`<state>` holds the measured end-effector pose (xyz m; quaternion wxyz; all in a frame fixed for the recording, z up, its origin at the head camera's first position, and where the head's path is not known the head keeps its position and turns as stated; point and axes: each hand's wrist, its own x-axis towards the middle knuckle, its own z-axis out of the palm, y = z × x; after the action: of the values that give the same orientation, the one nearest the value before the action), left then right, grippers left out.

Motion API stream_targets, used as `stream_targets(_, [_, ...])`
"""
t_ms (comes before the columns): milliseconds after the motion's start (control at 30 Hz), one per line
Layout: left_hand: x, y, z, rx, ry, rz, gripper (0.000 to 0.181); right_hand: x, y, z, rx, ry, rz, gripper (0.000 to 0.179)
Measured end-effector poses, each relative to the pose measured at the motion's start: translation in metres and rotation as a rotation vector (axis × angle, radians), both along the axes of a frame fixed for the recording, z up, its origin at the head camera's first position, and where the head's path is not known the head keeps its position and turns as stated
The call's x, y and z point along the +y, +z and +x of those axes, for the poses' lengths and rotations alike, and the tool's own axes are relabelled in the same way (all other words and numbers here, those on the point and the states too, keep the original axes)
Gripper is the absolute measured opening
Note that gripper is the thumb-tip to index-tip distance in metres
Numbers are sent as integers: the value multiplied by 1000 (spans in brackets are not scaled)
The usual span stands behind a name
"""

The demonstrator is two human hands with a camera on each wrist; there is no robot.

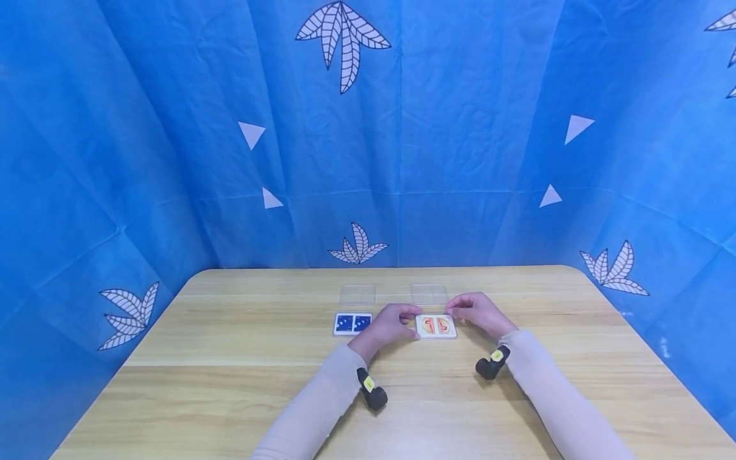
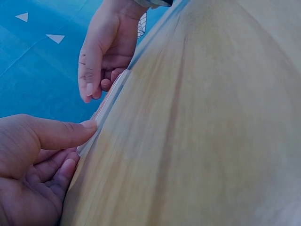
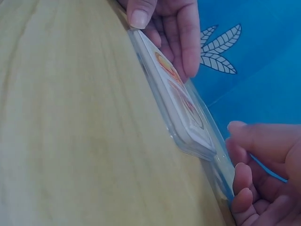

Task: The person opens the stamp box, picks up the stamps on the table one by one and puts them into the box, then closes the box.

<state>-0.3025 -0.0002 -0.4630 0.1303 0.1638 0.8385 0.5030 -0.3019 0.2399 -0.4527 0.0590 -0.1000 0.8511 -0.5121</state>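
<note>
A stack of white cards with orange round pictures [image 1: 436, 326] lies in a shallow clear plastic case [image 3: 178, 142] on the table. My left hand [image 1: 392, 326] holds the left end of this case, thumb at the near corner and fingers along the far side. The left thumb [image 2: 70, 135] presses the case's edge in the left wrist view. My right hand [image 1: 480, 313] is by the far right corner, its fingers loosely bent. In the right wrist view a small gap shows between the right fingertips [image 3: 242, 176] and the cards; contact with the clear rim cannot be told.
Left of my left hand lies a second case with dark blue cards [image 1: 352, 323]. Two clear plastic lids or trays, one left [image 1: 358, 294] and one right [image 1: 429, 294], lie farther back. The wooden table [image 1: 230, 396] ends at a blue patterned curtain [image 1: 448, 128].
</note>
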Motion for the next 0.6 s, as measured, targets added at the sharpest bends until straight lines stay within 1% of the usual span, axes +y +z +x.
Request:
stream_targets(200, [0,1,0,-3,-2,3,54,3,3,-6,9,12,-53,27])
stream_targets(467, [0,2,1,-1,2,-14,54,10,-4,-24,43,30,-154,33])
stream_targets(533, [0,2,1,-5,3,-19,54,11,-5,-28,43,24,-157,34])
stream_targets(600, [1,2,1,-4,-1,-17,54,12,-6,-32,46,18,-138,36])
